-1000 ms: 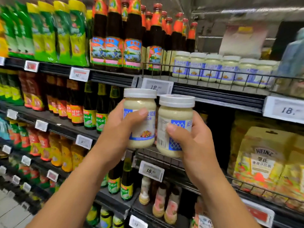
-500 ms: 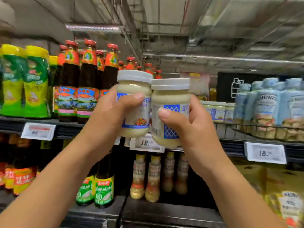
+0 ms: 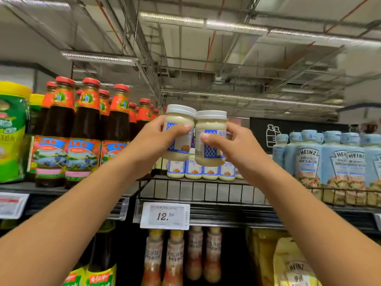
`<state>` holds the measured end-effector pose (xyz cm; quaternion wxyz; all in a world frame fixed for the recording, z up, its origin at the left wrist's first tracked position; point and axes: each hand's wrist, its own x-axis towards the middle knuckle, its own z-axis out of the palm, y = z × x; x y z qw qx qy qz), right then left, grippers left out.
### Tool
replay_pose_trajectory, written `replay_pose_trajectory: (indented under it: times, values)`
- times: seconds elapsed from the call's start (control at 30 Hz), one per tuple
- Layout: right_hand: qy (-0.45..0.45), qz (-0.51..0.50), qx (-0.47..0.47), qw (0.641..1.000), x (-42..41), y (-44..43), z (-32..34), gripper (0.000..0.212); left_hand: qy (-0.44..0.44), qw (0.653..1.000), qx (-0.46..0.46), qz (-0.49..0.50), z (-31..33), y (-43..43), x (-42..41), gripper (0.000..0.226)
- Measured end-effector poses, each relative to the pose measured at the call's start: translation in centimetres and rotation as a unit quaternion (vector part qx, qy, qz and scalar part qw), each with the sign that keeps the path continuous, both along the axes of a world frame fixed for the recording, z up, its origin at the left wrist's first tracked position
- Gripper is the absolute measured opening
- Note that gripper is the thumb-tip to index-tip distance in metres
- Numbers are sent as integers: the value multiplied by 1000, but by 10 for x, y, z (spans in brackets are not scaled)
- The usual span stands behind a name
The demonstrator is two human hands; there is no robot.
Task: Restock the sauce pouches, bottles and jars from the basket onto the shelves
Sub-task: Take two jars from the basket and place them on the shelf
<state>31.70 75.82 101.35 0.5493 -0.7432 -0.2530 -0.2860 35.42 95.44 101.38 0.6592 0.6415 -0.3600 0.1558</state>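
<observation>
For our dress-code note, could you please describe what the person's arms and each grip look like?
The left forearm and right forearm are bare, with no sleeve in view. The left grip and right grip wear no gloves; no ring, watch or band shows. The visible thumbnails are short and unpainted.

I see the left jar point(image 3: 179, 129) and right jar point(image 3: 210, 125) both cream-coloured, with white lids and blue labels in a white diamond lattice. At left, the dark brown bottles point(image 3: 86, 120) have red caps and orange collars. At right, the pouches point(image 3: 309, 159) are pale blue.
</observation>
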Motion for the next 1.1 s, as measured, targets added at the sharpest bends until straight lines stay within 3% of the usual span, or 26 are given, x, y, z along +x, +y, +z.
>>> replay_pose_trajectory:
  times: [0.23, 0.43, 0.53, 0.7, 0.9, 1.0, 1.1]
  values:
    - [67, -28, -96, 993, 27, -18, 1, 32, 41, 993, 106, 29, -1, -1, 28, 47]
    - [129, -9, -189, 973, 45, -31, -4, 50, 93, 977, 189, 15, -9, 1, 45, 61]
    - [146, -4, -222, 964, 54, -34, -6, 49, 109, 971, 210, 20, -12, 1, 53, 73]
    - [169, 11, -250, 953, 62, -38, -8, 35, 141, 965, 220, 1, -14, 3, 60, 69]
    - [154, 5, -243, 958, 63, -36, -12, 73, 138, 959, 248, -13, -17, 6, 60, 55]
    - [145, 7, -236, 961, 63, -38, -13, 71, 154, 967, 200, -32, -16, 7, 57, 74]
    - [188, 61, -222, 955, 62, -52, -8, 76, 94, 970, 221, 38, -13, 8, 53, 83]
